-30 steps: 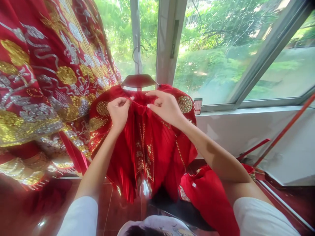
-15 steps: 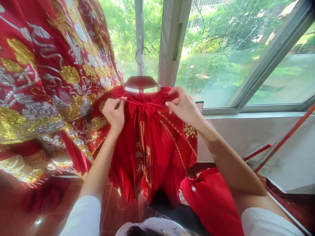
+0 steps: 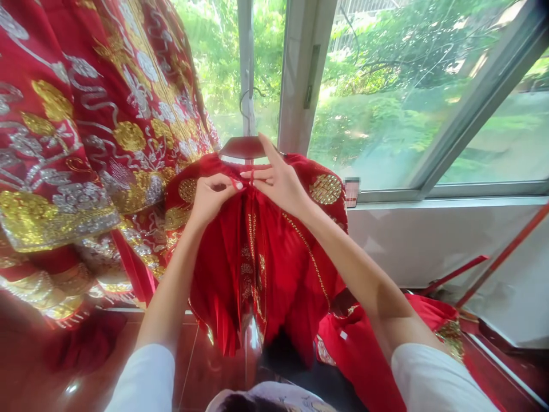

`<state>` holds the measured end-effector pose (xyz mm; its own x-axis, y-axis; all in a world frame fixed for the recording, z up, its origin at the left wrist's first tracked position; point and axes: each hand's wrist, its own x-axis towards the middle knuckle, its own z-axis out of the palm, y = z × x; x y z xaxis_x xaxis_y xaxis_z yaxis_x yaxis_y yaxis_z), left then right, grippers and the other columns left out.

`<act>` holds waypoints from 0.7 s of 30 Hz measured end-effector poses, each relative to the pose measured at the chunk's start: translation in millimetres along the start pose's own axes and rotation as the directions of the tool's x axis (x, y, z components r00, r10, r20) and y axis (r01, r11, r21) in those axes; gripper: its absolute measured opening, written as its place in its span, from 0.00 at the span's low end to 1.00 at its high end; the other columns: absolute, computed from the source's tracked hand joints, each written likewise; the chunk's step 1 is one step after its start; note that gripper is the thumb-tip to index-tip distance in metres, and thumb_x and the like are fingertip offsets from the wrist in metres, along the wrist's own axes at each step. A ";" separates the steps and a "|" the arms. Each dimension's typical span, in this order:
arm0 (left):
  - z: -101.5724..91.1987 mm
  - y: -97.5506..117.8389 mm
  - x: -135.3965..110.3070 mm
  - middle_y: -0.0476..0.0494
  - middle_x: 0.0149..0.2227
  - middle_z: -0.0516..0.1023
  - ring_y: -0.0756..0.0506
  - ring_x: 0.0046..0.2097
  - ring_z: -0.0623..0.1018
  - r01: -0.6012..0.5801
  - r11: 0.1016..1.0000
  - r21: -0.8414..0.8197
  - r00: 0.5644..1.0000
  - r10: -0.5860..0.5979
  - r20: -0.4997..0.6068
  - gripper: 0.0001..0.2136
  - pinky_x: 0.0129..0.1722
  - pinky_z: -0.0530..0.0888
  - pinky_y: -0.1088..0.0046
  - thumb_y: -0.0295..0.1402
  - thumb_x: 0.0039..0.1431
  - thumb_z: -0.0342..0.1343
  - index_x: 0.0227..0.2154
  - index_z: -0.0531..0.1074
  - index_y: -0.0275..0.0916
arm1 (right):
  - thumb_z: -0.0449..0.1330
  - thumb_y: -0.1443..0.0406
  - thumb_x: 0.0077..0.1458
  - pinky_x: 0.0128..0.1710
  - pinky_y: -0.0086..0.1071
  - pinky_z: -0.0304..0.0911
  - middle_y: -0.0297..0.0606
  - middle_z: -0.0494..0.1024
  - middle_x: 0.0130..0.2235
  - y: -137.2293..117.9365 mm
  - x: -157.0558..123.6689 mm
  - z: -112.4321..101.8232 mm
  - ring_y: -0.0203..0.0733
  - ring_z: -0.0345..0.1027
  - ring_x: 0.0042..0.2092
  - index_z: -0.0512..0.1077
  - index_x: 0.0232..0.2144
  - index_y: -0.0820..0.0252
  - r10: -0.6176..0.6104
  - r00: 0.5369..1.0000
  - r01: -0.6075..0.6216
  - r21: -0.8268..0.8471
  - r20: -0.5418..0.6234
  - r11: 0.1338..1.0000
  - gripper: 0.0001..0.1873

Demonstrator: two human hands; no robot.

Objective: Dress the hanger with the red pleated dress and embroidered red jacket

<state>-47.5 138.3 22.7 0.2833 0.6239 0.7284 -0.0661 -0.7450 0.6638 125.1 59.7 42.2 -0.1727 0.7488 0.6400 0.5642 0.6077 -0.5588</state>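
Just below the lower edge of the dark-red, wedge-shaped hanger point(image 3: 241, 148), the left hand point(image 3: 210, 197) pinches a thin red fabric cord point(image 3: 252, 175) at the neckline of a red, gold-beaded cloth garment point(image 3: 294, 257) hanging lengthwise downward; the cord crosses the adjacent right hand's point(image 3: 281, 183) fingers upright, grip unclear.

From my head, the single camera looks forward and down, close over my left hand point(image 3: 211, 198) and right hand point(image 3: 281, 184), facing the far window point(image 3: 386, 137).

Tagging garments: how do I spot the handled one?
Find the window, then the hanger before it. The red garment hangs there. Only it, not the silver-flowered garment to its left, has the left hand and right hand at its neckline.
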 end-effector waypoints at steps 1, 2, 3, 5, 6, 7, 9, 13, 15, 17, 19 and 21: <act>1.1 1.9 0.0 0.48 0.24 0.77 0.50 0.28 0.72 -0.009 1.000 0.017 1.000 0.009 0.021 0.11 0.32 0.69 0.73 0.40 0.41 0.69 0.20 0.76 0.37 | 0.50 0.70 0.60 0.53 0.38 0.67 0.40 0.79 0.49 3.1 0.3 6.3 0.42 0.73 0.48 0.30 0.70 0.59 -0.044 0.998 0.042 -0.052 -0.033 0.998 0.43; 2.9 3.4 0.2 0.48 0.24 0.77 0.50 0.28 0.71 -0.024 0.999 0.037 0.999 0.023 0.037 0.12 0.32 0.69 0.73 0.40 0.41 0.69 0.20 0.76 0.37 | 0.49 0.70 0.60 0.54 0.39 0.66 0.40 0.78 0.50 6.2 -0.2 12.0 0.43 0.72 0.50 0.31 0.70 0.59 -0.085 0.994 0.078 -0.106 -0.061 0.991 0.43; 5.2 4.6 0.3 0.48 0.23 0.76 0.51 0.28 0.71 -0.043 0.998 0.055 0.998 0.040 0.050 0.12 0.32 0.69 0.73 0.40 0.42 0.69 0.20 0.76 0.37 | 0.48 0.70 0.61 0.53 0.39 0.67 0.40 0.78 0.51 9.1 -1.1 16.8 0.44 0.72 0.51 0.31 0.70 0.57 -0.114 0.990 0.100 -0.158 -0.081 0.982 0.42; 10.0 5.7 0.4 0.49 0.22 0.75 0.51 0.27 0.70 -0.079 0.993 0.089 0.995 0.073 0.070 0.12 0.30 0.68 0.73 0.40 0.44 0.68 0.19 0.75 0.37 | 0.46 0.69 0.61 0.50 0.38 0.69 0.39 0.75 0.55 13.8 -4.1 22.9 0.45 0.73 0.51 0.30 0.70 0.54 -0.123 0.989 0.098 -0.256 -0.084 0.962 0.41; 12.1 5.9 0.1 0.49 0.22 0.75 0.51 0.26 0.69 -0.095 0.989 0.110 0.993 0.086 0.081 0.11 0.30 0.67 0.73 0.39 0.45 0.67 0.19 0.74 0.37 | 0.45 0.69 0.61 0.48 0.38 0.70 0.38 0.74 0.57 15.3 -5.8 24.3 0.45 0.73 0.50 0.30 0.70 0.52 -0.122 0.989 0.091 -0.296 -0.087 0.951 0.41; 13.7 6.1 -0.3 0.49 0.22 0.75 0.51 0.26 0.69 -0.109 0.984 0.137 0.991 0.098 0.090 0.10 0.30 0.66 0.73 0.38 0.47 0.65 0.19 0.74 0.37 | 0.45 0.68 0.62 0.47 0.38 0.70 0.39 0.73 0.57 16.4 -7.4 24.7 0.45 0.74 0.49 0.30 0.70 0.52 -0.126 0.988 0.090 -0.327 -0.091 0.941 0.40; 15.8 6.9 -1.3 0.49 0.22 0.75 0.50 0.26 0.69 -0.137 0.965 0.223 0.989 0.119 0.093 0.08 0.30 0.65 0.72 0.32 0.50 0.61 0.19 0.73 0.37 | 0.44 0.66 0.64 0.47 0.37 0.70 0.40 0.72 0.58 17.6 -9.9 23.6 0.44 0.74 0.48 0.33 0.70 0.52 -0.144 0.985 0.102 -0.360 -0.091 0.927 0.37; 17.1 12.0 -2.0 0.49 0.23 0.72 0.48 0.29 0.68 -0.203 0.852 0.482 0.979 0.173 0.106 0.08 0.33 0.64 0.70 0.24 0.49 0.55 0.18 0.66 0.39 | 0.44 0.64 0.65 0.48 0.38 0.69 0.43 0.72 0.58 19.5 -11.9 21.0 0.44 0.74 0.47 0.39 0.70 0.55 -0.162 0.983 0.122 -0.357 -0.084 0.926 0.34; 17.6 15.4 -2.4 0.49 0.23 0.70 0.47 0.31 0.68 -0.231 0.777 0.585 0.973 0.173 0.154 0.09 0.34 0.64 0.69 0.24 0.49 0.55 0.18 0.63 0.39 | 0.45 0.65 0.64 0.49 0.38 0.68 0.43 0.74 0.56 21.4 -11.8 21.0 0.44 0.74 0.48 0.40 0.70 0.55 -0.150 0.985 0.112 -0.348 -0.083 0.931 0.34; 18.5 18.8 -4.2 0.47 0.24 0.69 0.45 0.32 0.67 -0.242 0.694 0.678 0.970 0.147 0.195 0.09 0.34 0.64 0.67 0.26 0.51 0.55 0.19 0.62 0.40 | 0.47 0.65 0.63 0.49 0.38 0.68 0.42 0.76 0.53 23.5 -11.1 21.5 0.44 0.73 0.49 0.40 0.70 0.55 -0.135 0.988 0.103 -0.344 -0.069 0.933 0.36; 19.4 21.7 -7.4 0.44 0.26 0.69 0.43 0.34 0.67 -0.243 0.591 0.769 0.969 0.121 0.214 0.09 0.35 0.64 0.66 0.28 0.53 0.55 0.20 0.63 0.39 | 0.48 0.65 0.62 0.49 0.39 0.67 0.41 0.78 0.50 25.3 -10.2 21.7 0.45 0.73 0.48 0.42 0.70 0.55 -0.128 0.990 0.100 -0.353 -0.056 0.930 0.36; 19.6 23.7 -10.7 0.42 0.29 0.71 0.42 0.36 0.68 -0.248 0.512 0.822 0.968 0.098 0.231 0.07 0.36 0.64 0.64 0.29 0.55 0.54 0.23 0.66 0.39 | 0.48 0.65 0.61 0.49 0.40 0.67 0.41 0.79 0.47 25.9 -9.1 21.4 0.46 0.73 0.46 0.43 0.69 0.56 -0.127 0.990 0.100 -0.357 -0.053 0.929 0.36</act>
<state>-33.4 109.4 27.3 0.4884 0.4769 0.7307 0.6829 -0.7302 0.0201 124.0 74.3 10.6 -0.2003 0.6503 0.7328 0.7949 0.5451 -0.2664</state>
